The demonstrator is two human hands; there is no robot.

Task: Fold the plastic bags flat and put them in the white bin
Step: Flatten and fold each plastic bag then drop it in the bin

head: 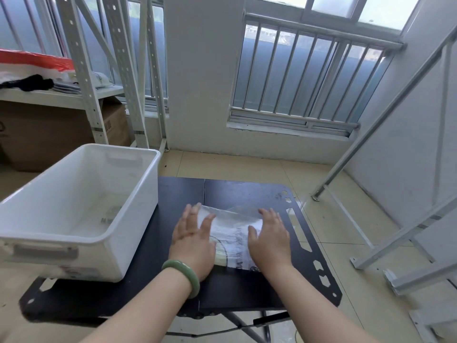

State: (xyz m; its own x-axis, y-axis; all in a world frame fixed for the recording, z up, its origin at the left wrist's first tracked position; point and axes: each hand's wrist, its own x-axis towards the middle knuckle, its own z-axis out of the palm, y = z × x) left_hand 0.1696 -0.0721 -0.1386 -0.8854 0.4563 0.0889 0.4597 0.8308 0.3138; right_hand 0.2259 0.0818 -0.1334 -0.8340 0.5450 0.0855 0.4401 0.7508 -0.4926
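A clear plastic bag (231,229) with faint print lies flat on the black folding table (247,191). My left hand (194,240), with a green bangle on its wrist, presses on the bag's left side with straight fingers. My right hand (269,237) lies flat on the bag's right side. The white bin (138,194) stands on the table's left part, right beside my left hand. Something small and pale lies on the bin's floor; I cannot make out what it is.
A white metal rack (81,70) with cardboard boxes (49,134) and loose items stands at the back left. More white rack frames (408,219) lean at the right. A barred window (309,78) and a wall are behind the table. Tiled floor surrounds it.
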